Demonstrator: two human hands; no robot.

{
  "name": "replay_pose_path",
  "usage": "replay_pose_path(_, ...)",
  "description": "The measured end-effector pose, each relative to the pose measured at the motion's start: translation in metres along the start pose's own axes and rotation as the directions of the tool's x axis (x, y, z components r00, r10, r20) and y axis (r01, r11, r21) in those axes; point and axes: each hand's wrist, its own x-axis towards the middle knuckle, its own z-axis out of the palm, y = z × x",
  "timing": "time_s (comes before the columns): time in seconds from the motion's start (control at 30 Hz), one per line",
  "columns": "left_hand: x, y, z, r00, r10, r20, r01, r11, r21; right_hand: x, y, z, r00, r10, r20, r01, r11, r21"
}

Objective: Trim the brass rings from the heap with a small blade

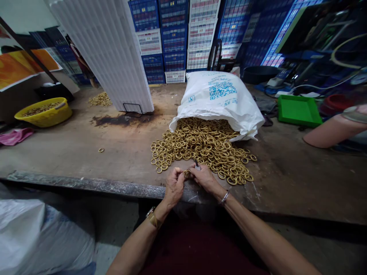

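Close to the table's front edge, my left hand point(174, 185) pinches a brass-coloured ring point(186, 174) between thumb and fingers. My right hand point(205, 179) is closed around a small grey tool point(197, 166) with a dark end, its fingers right beside the ring. Whether the tool touches the ring cannot be made out. Just beyond both hands spreads a heap of similar rings point(197, 143). It spills from the mouth of a white woven sack point(218, 95) lying on its side, with blue print on it.
One loose ring point(101, 150) lies on the table point(65, 152) to the left. Farther left are a yellow basin point(54, 118) and a pink cloth point(17, 136). A tall white ribbed panel point(114, 57) stands behind. At right are a green tray point(299, 110) and a pink cylinder point(332, 130).
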Motion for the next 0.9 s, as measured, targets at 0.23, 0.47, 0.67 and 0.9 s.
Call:
replay_pose_path(0.23, 0.002, 0.004, -0.001, 1.0, 0.023, -0.018, -0.023, 1.0, 0.008, -0.005, 0.002, 0.003, 0.996, -0.056, -0.075, 0.054, 0.998, -0.024)
replay_pose_path(0.47, 0.003, 0.007, 0.0, 0.999, -0.039, -0.006, 0.039, 0.999, -0.027, -0.007, 0.006, 0.005, 0.984, -0.172, -0.047, 0.165, 0.978, -0.125)
replay_pose_path(0.67, 0.006, 0.013, -0.008, 0.985, -0.145, 0.094, 0.152, 0.986, -0.07, -0.006, 0.009, 0.006, 0.976, -0.213, -0.051, 0.202, 0.965, -0.166)
replay_pose_path(0.9, 0.004, 0.018, -0.011, 0.951, -0.225, 0.213, 0.263, 0.949, -0.171, -0.009, 0.008, 0.006, 0.973, -0.227, -0.032, 0.216, 0.955, -0.205)
